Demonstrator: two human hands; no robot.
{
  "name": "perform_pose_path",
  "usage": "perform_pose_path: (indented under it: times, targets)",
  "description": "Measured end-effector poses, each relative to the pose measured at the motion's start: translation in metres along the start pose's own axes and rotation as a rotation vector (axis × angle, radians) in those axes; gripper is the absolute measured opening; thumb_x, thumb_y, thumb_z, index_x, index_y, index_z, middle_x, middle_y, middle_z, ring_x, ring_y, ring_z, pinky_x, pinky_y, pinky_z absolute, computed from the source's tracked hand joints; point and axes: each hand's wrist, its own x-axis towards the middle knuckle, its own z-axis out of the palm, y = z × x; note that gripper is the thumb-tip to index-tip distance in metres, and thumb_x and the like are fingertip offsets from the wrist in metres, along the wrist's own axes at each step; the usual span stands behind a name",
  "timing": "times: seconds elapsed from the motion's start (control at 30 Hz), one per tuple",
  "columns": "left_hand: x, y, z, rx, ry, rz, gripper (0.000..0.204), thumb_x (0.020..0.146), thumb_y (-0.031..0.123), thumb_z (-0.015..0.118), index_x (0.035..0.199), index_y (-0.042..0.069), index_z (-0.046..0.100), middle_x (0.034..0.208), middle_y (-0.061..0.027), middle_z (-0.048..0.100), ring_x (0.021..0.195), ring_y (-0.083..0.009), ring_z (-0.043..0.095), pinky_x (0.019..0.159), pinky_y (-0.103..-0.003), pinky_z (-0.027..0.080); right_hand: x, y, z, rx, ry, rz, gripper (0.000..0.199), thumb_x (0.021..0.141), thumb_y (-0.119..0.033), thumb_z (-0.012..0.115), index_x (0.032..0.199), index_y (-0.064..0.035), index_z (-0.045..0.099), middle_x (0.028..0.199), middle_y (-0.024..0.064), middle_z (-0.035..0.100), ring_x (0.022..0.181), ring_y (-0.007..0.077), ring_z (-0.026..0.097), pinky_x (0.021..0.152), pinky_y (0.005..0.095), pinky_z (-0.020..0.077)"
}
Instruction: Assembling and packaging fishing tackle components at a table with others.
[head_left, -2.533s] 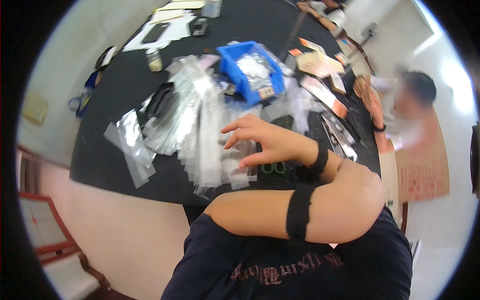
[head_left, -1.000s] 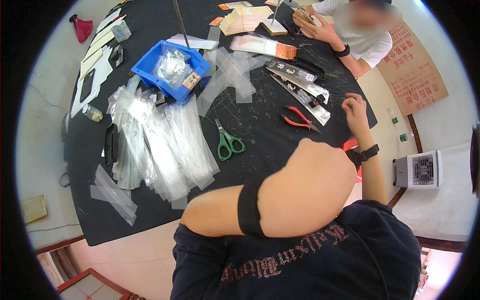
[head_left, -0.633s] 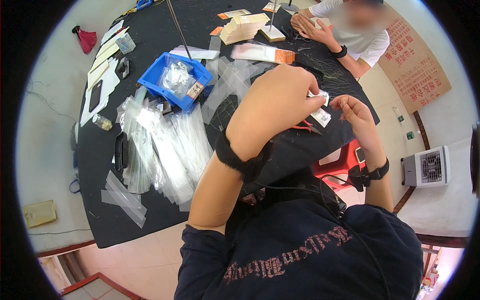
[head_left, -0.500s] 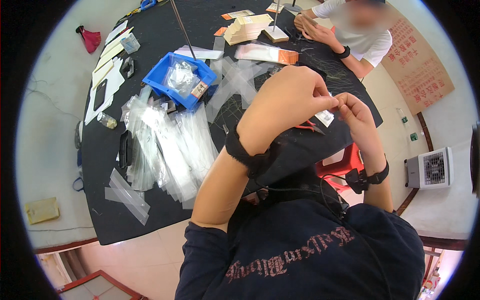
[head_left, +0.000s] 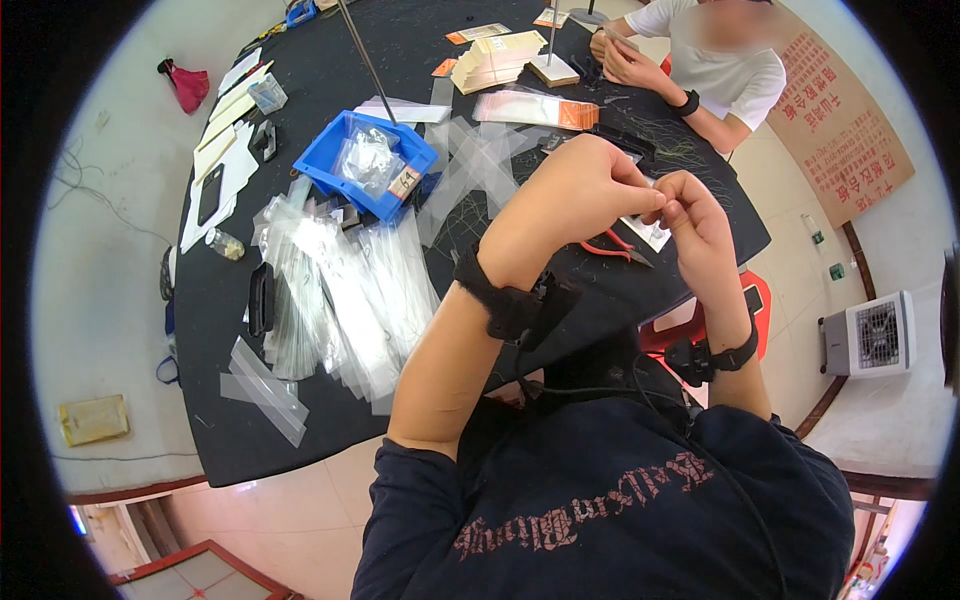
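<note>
My left hand (head_left: 585, 190) and my right hand (head_left: 702, 232) meet fingertip to fingertip above the table's right side. Both are closed in a pinch; whatever lies between the fingers is too small or hidden to name. Just beneath them, red-handled pliers (head_left: 616, 248) rest on the black-covered table (head_left: 560, 320). Beside the pliers is a small white packet (head_left: 650, 234), partly covered by my hands. To the left of my left hand stands a blue bin (head_left: 322, 160) with clear plastic bags (head_left: 368, 162) in it.
Long clear plastic sleeves (head_left: 335, 290) spread across the table's left half. Thin rods (head_left: 366, 60) rise behind the bin. Stacked cream cards (head_left: 497, 60) lie farther back. Across the table a person's hands (head_left: 630, 68) hold a small flat thing. A red stool (head_left: 757, 300) stands at right.
My hands have shifted slightly, still pinched together, and more of the pliers shows. The other person's hands have moved a little. The whole view has shifted slightly.
</note>
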Motion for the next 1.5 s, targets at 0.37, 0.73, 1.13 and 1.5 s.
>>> perform_pose_path:
  times: [0.37,0.73,1.13,1.5]
  targets:
    - [-0.001,0.000,-0.002,-0.258,-0.104,0.012,0.024,0.081,0.019,0.071,0.089,-0.004,0.071,0.081,-0.0096,0.071,0.070,-0.0099,0.063,0.065,-0.022,0.048,-0.003,0.001,0.011,0.188,0.089,-0.133,0.008,0.098,-0.006,0.045,0.090,-0.0050,0.047,0.083,-0.0007,0.048,0.075,0.0078,0.048,0.069,0.0214,0.0420]
    - [0.004,0.000,-0.008,-0.130,0.001,-0.044,0.036,0.086,0.033,0.067,0.085,-0.003,0.072,0.079,-0.0099,0.070,0.069,-0.0100,0.061,0.064,-0.023,0.048,0.008,0.002,0.009,0.130,0.110,-0.188,0.007,0.097,-0.005,0.046,0.090,-0.0049,0.045,0.084,-0.0007,0.045,0.074,0.0076,0.045,0.069,0.0214,0.0417]
    - [-0.073,0.055,-0.045,0.517,0.019,-0.062,0.054,0.089,0.046,0.053,0.073,-0.004,0.066,0.060,-0.0199,0.059,0.055,-0.0322,0.059,0.055,-0.039,0.045,0.153,-0.039,0.042,0.654,-0.395,0.065,0.021,0.097,-0.028,0.052,0.103,-0.0088,0.054,0.110,0.0034,0.056,0.098,0.0132,0.052,0.084,0.0298,0.0440]
    - [-0.110,0.086,-0.030,0.514,-0.198,0.196,0.039,0.088,0.036,0.054,0.077,0.001,0.068,0.070,-0.0190,0.063,0.070,-0.0375,0.062,0.065,-0.044,0.049,0.291,-0.056,0.138,0.567,-0.542,0.142,0.013,0.097,-0.026,0.049,0.094,-0.0173,0.058,0.127,0.0035,0.053,0.107,0.0141,0.047,0.090,0.0341,0.0330]
